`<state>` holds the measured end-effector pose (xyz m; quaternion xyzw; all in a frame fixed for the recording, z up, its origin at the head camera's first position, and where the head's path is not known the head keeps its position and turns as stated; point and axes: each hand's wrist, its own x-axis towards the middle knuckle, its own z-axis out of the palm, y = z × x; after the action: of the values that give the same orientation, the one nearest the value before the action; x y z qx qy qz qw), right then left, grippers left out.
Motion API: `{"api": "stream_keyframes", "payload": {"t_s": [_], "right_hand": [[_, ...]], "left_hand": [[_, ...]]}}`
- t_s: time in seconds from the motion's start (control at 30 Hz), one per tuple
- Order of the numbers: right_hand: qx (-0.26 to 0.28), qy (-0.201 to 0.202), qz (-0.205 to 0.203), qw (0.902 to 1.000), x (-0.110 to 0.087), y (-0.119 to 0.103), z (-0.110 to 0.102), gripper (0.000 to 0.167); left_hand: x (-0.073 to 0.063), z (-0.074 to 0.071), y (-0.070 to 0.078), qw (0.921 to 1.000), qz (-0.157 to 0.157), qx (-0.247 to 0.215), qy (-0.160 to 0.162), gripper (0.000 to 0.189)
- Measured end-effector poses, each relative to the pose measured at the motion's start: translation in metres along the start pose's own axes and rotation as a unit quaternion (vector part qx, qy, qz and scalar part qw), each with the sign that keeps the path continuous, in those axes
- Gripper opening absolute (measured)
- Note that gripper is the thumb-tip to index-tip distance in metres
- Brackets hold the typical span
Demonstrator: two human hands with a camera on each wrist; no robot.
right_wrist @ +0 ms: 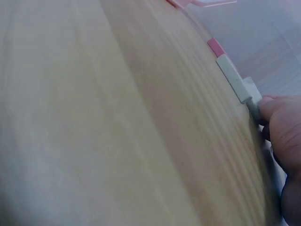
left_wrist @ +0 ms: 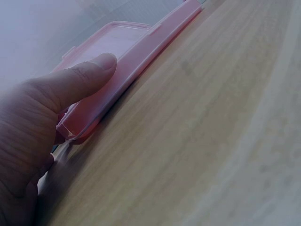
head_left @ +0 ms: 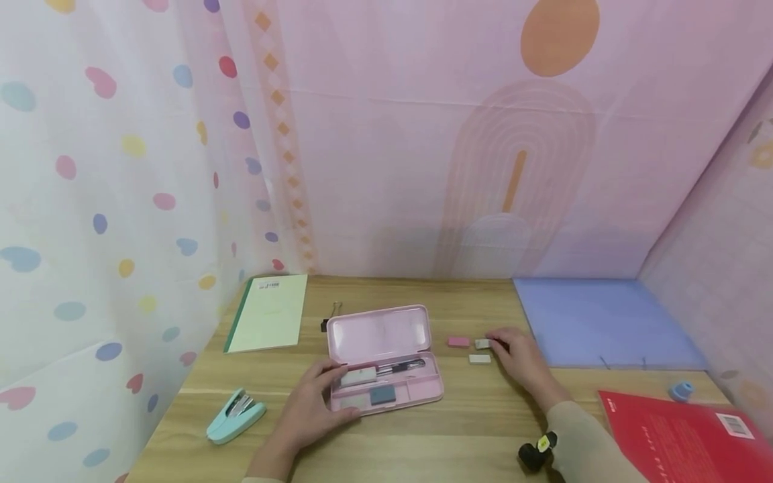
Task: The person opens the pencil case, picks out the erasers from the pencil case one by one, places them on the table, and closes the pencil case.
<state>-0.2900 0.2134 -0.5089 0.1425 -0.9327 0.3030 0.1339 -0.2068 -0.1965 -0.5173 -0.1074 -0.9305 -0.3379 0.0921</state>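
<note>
A pink pencil case lies with its lid raised on the wooden table. My left hand grips its left end, the thumb along the front wall. Inside the case are a white eraser, a dark blue eraser and pens. To the right of the case, my right hand pinches a small white eraser between thumb and fingers. Another white eraser lies just in front of it, and a pink eraser lies to its left.
A mint stapler and a pale green notebook are on the left. Behind the case sits a black binder clip. On the right are a blue folder, a red book and a small blue object.
</note>
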Motion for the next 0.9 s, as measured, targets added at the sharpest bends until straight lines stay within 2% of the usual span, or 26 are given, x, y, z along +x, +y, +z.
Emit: {"api": "stream_keyframes", "payload": {"t_s": [0.13,0.3,0.47,0.63,0.8,0.9], "right_hand": [[-0.001,-0.012,-0.005,0.9999,-0.001,0.002,0.0,0.023],[0.006,-0.008,-0.013,0.9999,0.001,0.005,0.002,0.025],[0.026,-0.003,0.0,0.9997,0.004,0.01,0.005,0.023],[0.036,-0.004,0.013,0.9993,0.006,0.012,0.006,0.023],[0.086,-0.016,0.05,0.9949,0.005,0.005,0.001,0.029],[0.118,-0.016,0.076,0.9899,0.006,-0.013,-0.005,0.032]], "left_hand": [[0.001,0.0,0.001,1.0,0.004,0.004,0.0,0.094],[0.001,0.0,0.002,1.0,0.002,0.006,0.0,0.095],[0.0,0.001,0.001,0.9999,0.014,0.004,0.007,0.094],[0.0,0.001,0.0,0.9999,0.013,0.001,0.009,0.093],[0.0,0.0,-0.001,0.9999,0.009,0.006,0.004,0.093],[-0.001,-0.001,-0.001,0.9999,0.013,0.004,0.006,0.092]]}}
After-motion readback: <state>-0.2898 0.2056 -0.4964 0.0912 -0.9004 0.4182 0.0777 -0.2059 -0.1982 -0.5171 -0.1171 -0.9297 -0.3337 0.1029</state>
